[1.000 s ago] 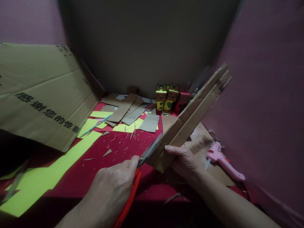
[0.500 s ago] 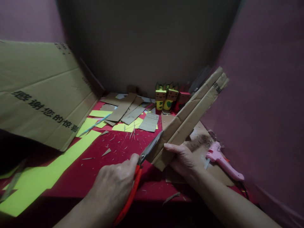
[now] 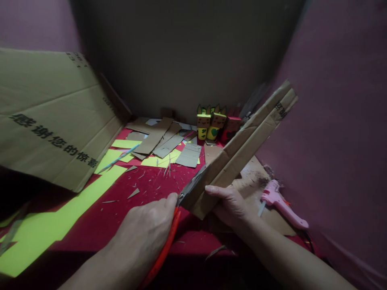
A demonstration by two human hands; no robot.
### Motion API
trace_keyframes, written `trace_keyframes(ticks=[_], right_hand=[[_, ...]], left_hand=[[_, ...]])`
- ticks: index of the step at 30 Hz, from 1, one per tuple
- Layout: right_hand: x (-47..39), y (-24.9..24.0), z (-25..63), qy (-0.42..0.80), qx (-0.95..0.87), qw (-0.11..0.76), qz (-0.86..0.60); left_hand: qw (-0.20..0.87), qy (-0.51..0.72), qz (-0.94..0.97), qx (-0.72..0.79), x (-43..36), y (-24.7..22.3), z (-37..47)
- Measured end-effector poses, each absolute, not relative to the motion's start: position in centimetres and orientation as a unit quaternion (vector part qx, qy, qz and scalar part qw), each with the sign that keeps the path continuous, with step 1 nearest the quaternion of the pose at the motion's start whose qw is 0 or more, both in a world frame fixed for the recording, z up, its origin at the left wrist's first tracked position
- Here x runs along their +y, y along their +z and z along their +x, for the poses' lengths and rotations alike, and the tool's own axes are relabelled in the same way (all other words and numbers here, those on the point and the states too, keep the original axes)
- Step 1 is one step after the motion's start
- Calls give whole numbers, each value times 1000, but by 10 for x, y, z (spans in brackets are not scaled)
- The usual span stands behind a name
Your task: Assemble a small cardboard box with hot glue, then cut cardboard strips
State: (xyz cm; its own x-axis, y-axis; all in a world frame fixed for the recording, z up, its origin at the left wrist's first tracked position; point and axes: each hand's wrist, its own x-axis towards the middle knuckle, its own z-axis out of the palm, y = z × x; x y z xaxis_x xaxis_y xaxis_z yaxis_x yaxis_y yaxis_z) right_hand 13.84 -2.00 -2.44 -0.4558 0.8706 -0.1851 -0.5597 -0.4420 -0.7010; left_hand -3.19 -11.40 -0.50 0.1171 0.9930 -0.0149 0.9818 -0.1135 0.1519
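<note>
My left hand (image 3: 146,227) is closed around the red-handled scissors (image 3: 165,249), whose blades lie along the left edge near the lower end of a folded cardboard strip (image 3: 242,155). That strip slants up to the right and carries dark print near its top. Gripping it low down is my right hand (image 3: 231,207), thumb on the front face and the other fingers hidden behind. How far the blades are apart is hard to make out, as the cardboard partly covers them.
A large printed cardboard sheet (image 3: 57,121) stands at left above yellow paper (image 3: 75,209). Cardboard pieces (image 3: 155,137) and scraps litter the red cloth (image 3: 121,225). Small box-headed figures (image 3: 204,125) stand at the back. A pink glue gun (image 3: 281,205) lies at right.
The cardboard strip's upper end has shifted slightly up and to the right, while its lower end has moved a little left. Both hands otherwise keep their holds.
</note>
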Motion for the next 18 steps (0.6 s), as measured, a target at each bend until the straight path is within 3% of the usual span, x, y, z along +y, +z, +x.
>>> trace_keyframes(ticks=[9, 14, 18], right_hand=[[-21, -26, 139, 811, -279, 437, -269], [-19, -26, 140, 807, -279, 446, -268], [-18, -27, 140, 803, -290, 447, -267]], left_hand=[[-14, 39, 757, 652, -115, -11, -39], [59, 109, 746, 654, -119, -10, -40], [109, 93, 739, 659, -121, 10, -32]])
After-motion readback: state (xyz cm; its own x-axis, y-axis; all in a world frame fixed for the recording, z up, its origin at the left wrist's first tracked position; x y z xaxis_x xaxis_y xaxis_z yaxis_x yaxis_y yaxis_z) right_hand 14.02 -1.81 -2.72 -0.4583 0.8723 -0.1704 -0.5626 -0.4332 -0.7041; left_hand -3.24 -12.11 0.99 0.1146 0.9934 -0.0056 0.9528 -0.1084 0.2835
